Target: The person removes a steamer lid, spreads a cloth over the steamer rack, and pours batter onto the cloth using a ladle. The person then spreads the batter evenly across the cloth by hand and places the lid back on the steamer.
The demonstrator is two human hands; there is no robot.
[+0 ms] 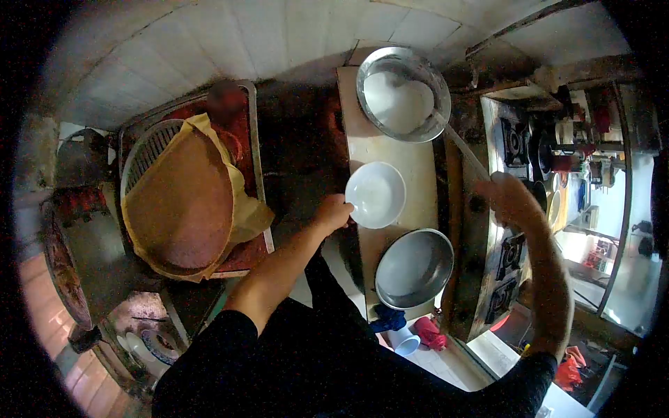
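My left hand (337,212) pinches the rim of a white bowl (376,195) at the centre of the view; something pale lies in it. On the right, my right hand (500,196) is closed around the end of a long handle (461,148). That handle reaches into a metal bowl (442,73) at the top, where a round white ladle or its contents shows; the exact shape is unclear. Below the white bowl stands another metal bowl (414,268), with no clear contents visible. All three bowls are over a pale narrow board (422,164).
To the left, a large round brown sheet (182,202) on yellowish cloth covers a basket on a red tray (261,174). Gas burners (514,143) line the right side. A white cup (404,341) and red cloth (430,333) lie near the bottom.
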